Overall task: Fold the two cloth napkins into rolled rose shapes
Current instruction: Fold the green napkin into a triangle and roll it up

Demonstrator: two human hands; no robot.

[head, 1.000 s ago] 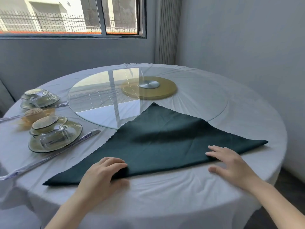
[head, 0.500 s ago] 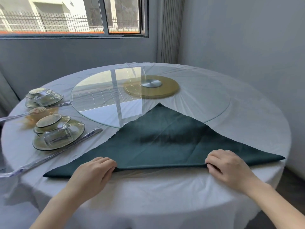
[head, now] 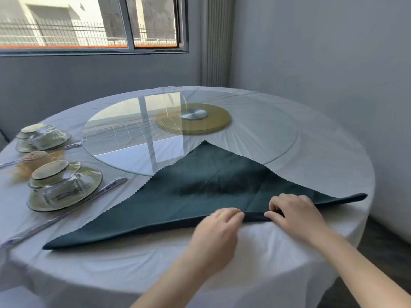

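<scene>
On plate (head: 90,181): glass (head: 63,192), bowl (head: 50,173) (right hand (head: 298,215) pinches napkin (head: 200,190)).

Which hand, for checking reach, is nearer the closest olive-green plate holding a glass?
Left. The left hand grips the dark green cloth napkin right of the olive-green plate; the right hand, farther right.

Obs., head view: your left hand (head: 219,232) and right hand (head: 295,215) are both bare. Your left forearm (head: 173,278) is bare along its whole visible length and meets the frame edge at about 6 o'clock. Your right forearm (head: 360,267) is likewise bare and meets the edge at about 4 o'clock. The left hand's outline is slightly blurred; the right hand's knuckles read sharper. Nail detail is too small to tell.
</scene>
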